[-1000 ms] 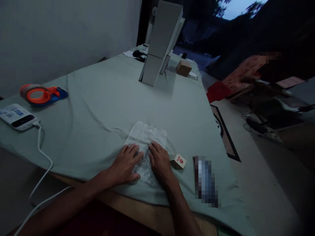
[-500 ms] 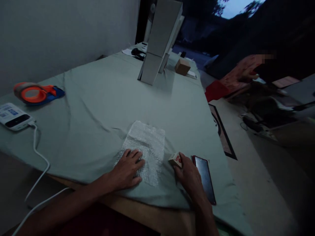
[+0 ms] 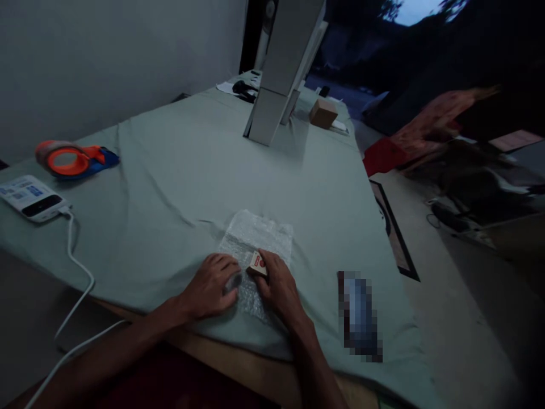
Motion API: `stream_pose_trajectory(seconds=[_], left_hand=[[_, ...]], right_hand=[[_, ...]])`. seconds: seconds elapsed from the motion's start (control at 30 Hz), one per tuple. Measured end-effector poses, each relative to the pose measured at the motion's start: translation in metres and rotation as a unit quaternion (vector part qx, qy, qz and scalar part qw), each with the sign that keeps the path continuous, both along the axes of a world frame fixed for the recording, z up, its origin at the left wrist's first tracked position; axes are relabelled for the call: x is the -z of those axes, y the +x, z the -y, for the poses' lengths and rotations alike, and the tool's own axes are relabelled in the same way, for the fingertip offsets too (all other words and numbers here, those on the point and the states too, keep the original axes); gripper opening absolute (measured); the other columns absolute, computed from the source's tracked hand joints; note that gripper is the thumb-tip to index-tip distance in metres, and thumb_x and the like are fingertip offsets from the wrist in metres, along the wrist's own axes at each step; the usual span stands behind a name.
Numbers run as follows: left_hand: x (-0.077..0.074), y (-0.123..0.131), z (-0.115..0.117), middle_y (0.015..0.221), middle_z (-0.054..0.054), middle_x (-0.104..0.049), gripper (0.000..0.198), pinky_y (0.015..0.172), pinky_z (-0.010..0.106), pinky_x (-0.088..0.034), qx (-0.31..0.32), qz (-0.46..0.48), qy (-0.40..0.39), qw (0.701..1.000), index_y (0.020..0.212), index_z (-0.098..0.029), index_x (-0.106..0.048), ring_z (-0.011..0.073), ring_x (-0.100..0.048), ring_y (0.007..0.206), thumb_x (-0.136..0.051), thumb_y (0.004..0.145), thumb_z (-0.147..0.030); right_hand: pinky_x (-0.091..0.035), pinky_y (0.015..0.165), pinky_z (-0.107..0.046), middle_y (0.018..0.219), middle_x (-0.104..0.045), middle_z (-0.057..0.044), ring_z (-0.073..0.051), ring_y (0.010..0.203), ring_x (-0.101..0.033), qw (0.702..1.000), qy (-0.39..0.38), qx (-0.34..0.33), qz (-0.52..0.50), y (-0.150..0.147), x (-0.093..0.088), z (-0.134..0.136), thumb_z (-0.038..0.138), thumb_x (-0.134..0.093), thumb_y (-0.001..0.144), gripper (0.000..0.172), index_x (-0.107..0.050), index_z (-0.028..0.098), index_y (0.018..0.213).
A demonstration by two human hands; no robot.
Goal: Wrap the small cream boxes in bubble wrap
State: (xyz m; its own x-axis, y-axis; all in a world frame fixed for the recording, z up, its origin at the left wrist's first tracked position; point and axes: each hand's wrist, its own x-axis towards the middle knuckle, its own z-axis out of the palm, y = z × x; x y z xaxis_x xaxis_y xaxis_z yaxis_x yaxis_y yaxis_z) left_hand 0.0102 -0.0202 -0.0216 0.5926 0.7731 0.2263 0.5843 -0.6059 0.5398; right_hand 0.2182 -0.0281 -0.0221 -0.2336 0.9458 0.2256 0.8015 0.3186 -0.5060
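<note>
A sheet of clear bubble wrap (image 3: 272,236) lies flat on the cloth in front of me. My right hand (image 3: 279,284) grips a small cream-coloured box (image 3: 258,263) with red print and holds it over the middle of the wrap. At the sheet's left edge, my left hand (image 3: 210,287) has its fingers and thumb curled round a bit of the wrap, which looks slightly raised there. The fingers partly hide that edge, and the right hand covers the far side of the box.
The table wears a pale green cloth (image 3: 191,165). An orange and blue tape dispenser (image 3: 76,161) and a white device (image 3: 36,196) with a cable are at left. A blurred phone (image 3: 361,315) lies right. Tall white boxes (image 3: 272,85) and a brown carton (image 3: 323,113) stand farther back.
My right hand has carried the small box leftward from beside the phone onto the bubble wrap. My left hand has gone from lying spread on the sheet to curling at its left edge.
</note>
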Motion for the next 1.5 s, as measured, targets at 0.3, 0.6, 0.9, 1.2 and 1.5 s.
stream_pose_trajectory(seconds=[0.3,0.6,0.9,1.2,1.5], left_hand=[[0.005,-0.005,-0.002,0.119,0.007,-0.059,0.043,0.101,0.044,-0.038,-0.015,-0.029,-0.006,0.999,0.117,-0.022,-0.050,0.0263,-0.051,0.113,-0.064,0.076,-0.022],[0.002,-0.006,-0.001,0.118,0.007,-0.059,0.042,0.101,0.043,-0.037,-0.010,-0.053,-0.007,0.999,0.115,-0.022,-0.052,0.0265,-0.050,0.113,-0.066,0.076,-0.025],[-0.001,-0.008,0.000,0.122,0.010,-0.057,0.046,0.103,0.044,-0.036,0.009,-0.055,-0.004,0.998,0.119,-0.020,-0.052,0.0277,-0.048,0.115,-0.063,0.074,-0.023],[-0.015,-0.024,0.009,0.137,0.012,-0.046,0.073,0.111,0.051,-0.027,0.040,-0.083,-0.010,0.996,0.131,-0.020,-0.046,0.0316,-0.037,0.130,-0.055,0.059,-0.012],[-0.007,-0.018,0.009,0.133,0.010,-0.052,0.048,0.111,0.054,-0.024,0.039,-0.118,0.003,0.992,0.114,-0.023,-0.057,0.0295,-0.040,0.130,-0.055,0.069,-0.008]], right_hand=[[-0.048,0.092,-0.042,0.122,-0.061,-0.011,-0.026,0.109,-0.057,1.000,-0.001,-0.012,0.004,-0.001,-0.002,-0.003,0.017,-0.056,0.084,0.052,-0.045,0.020,0.135],[-0.046,0.093,-0.042,0.121,-0.061,-0.012,-0.026,0.109,-0.056,1.000,-0.012,-0.011,0.015,-0.004,0.004,-0.002,0.015,-0.056,0.084,0.052,-0.046,0.019,0.134],[-0.047,0.089,-0.043,0.121,-0.062,-0.012,-0.027,0.107,-0.057,0.999,-0.011,-0.009,0.038,-0.005,0.007,-0.003,0.018,-0.056,0.086,0.050,-0.045,0.017,0.134],[-0.045,0.093,-0.044,0.128,-0.055,-0.013,-0.028,0.116,-0.053,0.997,0.050,-0.038,0.046,0.013,-0.017,0.041,0.030,-0.062,0.085,0.050,-0.046,0.022,0.132],[-0.043,0.079,-0.039,0.095,-0.070,-0.008,-0.024,0.085,-0.061,0.989,0.009,-0.049,0.137,-0.001,-0.018,0.056,0.008,-0.053,0.080,0.020,-0.061,0.020,0.093]])
